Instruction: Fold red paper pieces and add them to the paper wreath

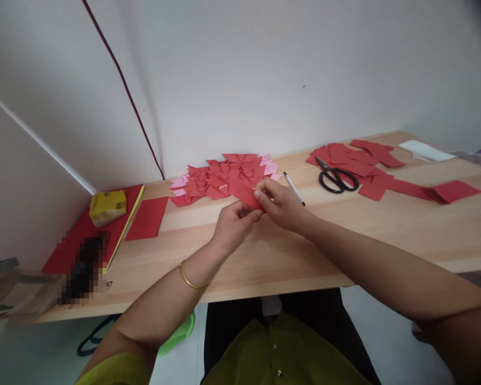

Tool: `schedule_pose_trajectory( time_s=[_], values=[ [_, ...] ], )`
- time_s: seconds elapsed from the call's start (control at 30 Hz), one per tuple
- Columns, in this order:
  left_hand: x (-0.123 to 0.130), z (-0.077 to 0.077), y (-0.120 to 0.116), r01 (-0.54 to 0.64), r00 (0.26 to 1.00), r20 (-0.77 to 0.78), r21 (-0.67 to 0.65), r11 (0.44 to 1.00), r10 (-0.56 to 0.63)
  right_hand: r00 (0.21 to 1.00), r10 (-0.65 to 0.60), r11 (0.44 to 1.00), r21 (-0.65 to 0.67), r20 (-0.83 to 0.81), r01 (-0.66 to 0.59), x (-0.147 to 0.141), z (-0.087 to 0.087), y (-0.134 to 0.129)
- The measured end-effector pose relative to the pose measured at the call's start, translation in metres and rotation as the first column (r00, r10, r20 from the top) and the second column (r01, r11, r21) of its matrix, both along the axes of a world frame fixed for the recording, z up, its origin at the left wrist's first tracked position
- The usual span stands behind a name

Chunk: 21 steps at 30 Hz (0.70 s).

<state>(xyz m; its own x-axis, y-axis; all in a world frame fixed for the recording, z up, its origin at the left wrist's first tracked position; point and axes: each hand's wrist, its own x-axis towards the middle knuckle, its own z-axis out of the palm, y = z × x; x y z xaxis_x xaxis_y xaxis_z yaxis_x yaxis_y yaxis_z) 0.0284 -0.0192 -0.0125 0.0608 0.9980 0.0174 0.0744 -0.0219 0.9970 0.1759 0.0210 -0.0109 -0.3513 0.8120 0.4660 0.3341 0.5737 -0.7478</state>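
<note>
A small red paper piece (pixel 242 191) is held between both hands over the middle of the wooden table (pixel 304 256). My left hand (pixel 234 222) pinches its lower edge, fingers closed. My right hand (pixel 278 203) grips its right side between thumb and fingers. Just behind the hands lies a pile of folded red and pink paper pieces (pixel 208 179). A pen (pixel 294 188) lies to the right of my right hand. Farther right, black-handled scissors (pixel 336 178) rest against a heap of red paper pieces (pixel 356 160).
At the left are a red sheet (pixel 147 218), a yellow packet (pixel 108 207) on a larger red sheet, a yellow strip (pixel 126 227) and a blurred dark object (pixel 85 267). A white piece (pixel 425 150) lies at the back right. The wall stands behind the table.
</note>
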Motion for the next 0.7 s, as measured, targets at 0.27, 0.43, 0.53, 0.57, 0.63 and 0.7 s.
schedule_pose_trajectory(
  time_s=[0.27, 0.43, 0.53, 0.57, 0.63, 0.7],
  values=[
    [-0.007, -0.003, 0.006, -0.114, 0.968, 0.225, -0.010, 0.993, 0.113, 0.999, 0.051, 0.998, 0.021, 0.004, -0.051, 0.002, 0.003, 0.000],
    [-0.008, 0.002, 0.005, -0.037, 0.949, 0.313, -0.023, 0.999, 0.042, 0.996, 0.091, 0.996, 0.009, -0.009, -0.091, 0.003, 0.006, 0.000],
    [-0.006, 0.006, 0.002, -0.009, 0.948, 0.319, -0.020, 1.000, 0.015, 0.994, 0.108, 0.994, 0.000, -0.019, -0.108, 0.005, 0.010, -0.001],
    [-0.006, 0.007, 0.002, -0.002, 0.947, 0.320, -0.025, 1.000, 0.010, 0.994, 0.107, 0.994, -0.007, -0.020, -0.107, 0.006, 0.011, -0.001],
    [-0.007, 0.008, 0.001, -0.006, 0.949, 0.315, -0.028, 1.000, 0.014, 0.995, 0.100, 0.995, -0.016, -0.014, -0.100, 0.008, 0.013, -0.001],
    [-0.010, 0.008, 0.002, -0.019, 0.957, 0.288, -0.021, 1.000, 0.024, 0.995, 0.096, 0.995, -0.012, -0.001, -0.096, 0.010, 0.014, 0.000]
  ],
)
